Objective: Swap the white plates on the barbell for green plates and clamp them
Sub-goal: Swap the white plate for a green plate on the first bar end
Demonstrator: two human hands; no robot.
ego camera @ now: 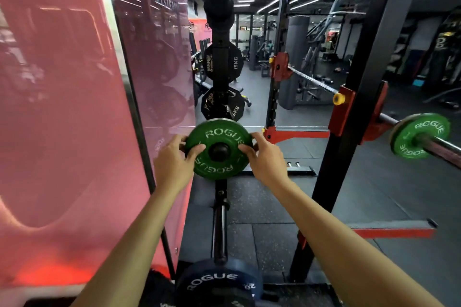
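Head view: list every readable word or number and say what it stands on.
"ROGUE", twice, on the green plate held by the left hand and right hand.
"ROGUE", twice, on the green plate on the barbell.
"ROGUE" on the dark blue plate.
"15KG" on the upper black plate.
Mirrored wall lettering: unreadable.

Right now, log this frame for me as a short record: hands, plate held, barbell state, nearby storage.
left hand: grips the left edge of the green plate
right hand: grips the plate's right edge
plate position: on a storage peg of the plate rack, face toward the camera
barbell: rests across the rack; near end already carries a second green plate
clamp: none visible on that end
other storage: black 15KG plates above, blue plate below
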